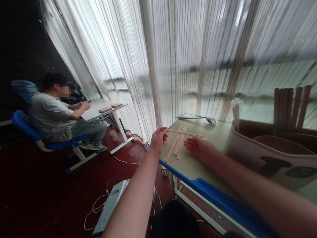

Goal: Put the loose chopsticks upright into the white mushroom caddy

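Observation:
My left hand (159,139) is closed on one end of a thin pair of wrapped chopsticks (185,133), pinched between thumb and fingers. The chopsticks stretch to the right above the table (214,167). Just under their far end is my right hand (201,149), open, with fingers straight and pointing left; it seems to hold nothing. Between the two hands, a small pile of wrapped chopsticks (177,146) lies crossed on the tabletop. A metal spoon or ladle (211,121) with a dark handle rests at the table's back edge.
At the right stands a brown bin (253,160) with wooden sticks (284,107) upright in it and a clear packet (235,116) of sticks at its left corner. To the left, a seated person (53,112) works at another desk (95,107). Cables (95,208) lie on the floor.

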`<state>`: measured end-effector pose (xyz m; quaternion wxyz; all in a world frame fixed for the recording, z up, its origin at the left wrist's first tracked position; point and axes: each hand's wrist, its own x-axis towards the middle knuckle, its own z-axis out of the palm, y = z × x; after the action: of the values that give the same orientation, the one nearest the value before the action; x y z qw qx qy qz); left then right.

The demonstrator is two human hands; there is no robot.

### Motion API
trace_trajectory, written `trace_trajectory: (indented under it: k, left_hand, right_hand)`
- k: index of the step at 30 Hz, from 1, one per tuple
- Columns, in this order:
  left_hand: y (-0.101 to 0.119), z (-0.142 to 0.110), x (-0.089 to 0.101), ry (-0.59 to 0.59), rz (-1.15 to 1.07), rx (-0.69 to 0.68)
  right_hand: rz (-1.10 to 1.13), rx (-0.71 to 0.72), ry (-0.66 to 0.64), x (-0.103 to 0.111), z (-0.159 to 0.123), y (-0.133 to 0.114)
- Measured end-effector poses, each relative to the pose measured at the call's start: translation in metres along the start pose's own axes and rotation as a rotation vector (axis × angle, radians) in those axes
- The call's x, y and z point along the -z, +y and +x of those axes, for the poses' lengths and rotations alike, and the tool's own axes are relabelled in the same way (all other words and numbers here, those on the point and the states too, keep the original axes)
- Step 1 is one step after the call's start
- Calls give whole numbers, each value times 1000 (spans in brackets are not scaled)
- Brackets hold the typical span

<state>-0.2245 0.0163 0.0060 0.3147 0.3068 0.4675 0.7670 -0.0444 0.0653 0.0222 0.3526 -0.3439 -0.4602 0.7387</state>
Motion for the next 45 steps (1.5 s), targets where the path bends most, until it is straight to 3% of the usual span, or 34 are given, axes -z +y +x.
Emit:
trace_trajectory:
  k: [2,7,9,13,17,20,26,31,35,39,45]
  left_hand:
    - [-1,1,0,6,19,0]
    - [1,1,0,72,22,-16]
    - [2,1,-1,79,0,-14]
    - [3,-2,-4,78,-23,-9]
    - [11,-5,-9,103,5,-4]
    - [32,-6,-22,114,27,-41]
    - [101,-22,-83,15,-94,-252]
    - [139,-45,-144,-106,-72,-373]
    - [151,-55,-183,-158,-70,-480]
    - [154,-55,-215,-193,-41,-551]
    - [136,-52,-240,-165,165,-536]
  right_hand:
    - [-286,116,-49,-1,-7,-3]
    - [-1044,837,16,-4,-25,-11]
    - [-1286,967,20,-3,-28,-11]
    - [-1535,867,-24,1,-26,-6]
    - [-1493,715,-17,0,-24,-7]
    - [-1418,669,25,-8,-32,-20]
    - [-1332,693,16,-23,-76,-87]
    - [-1337,717,-12,-4,-111,-149]
    - [-1303,722,73,23,-118,-178]
    - [-1299,756,165,43,-115,-191]
    - [-1496,635,254,57,-95,-188]
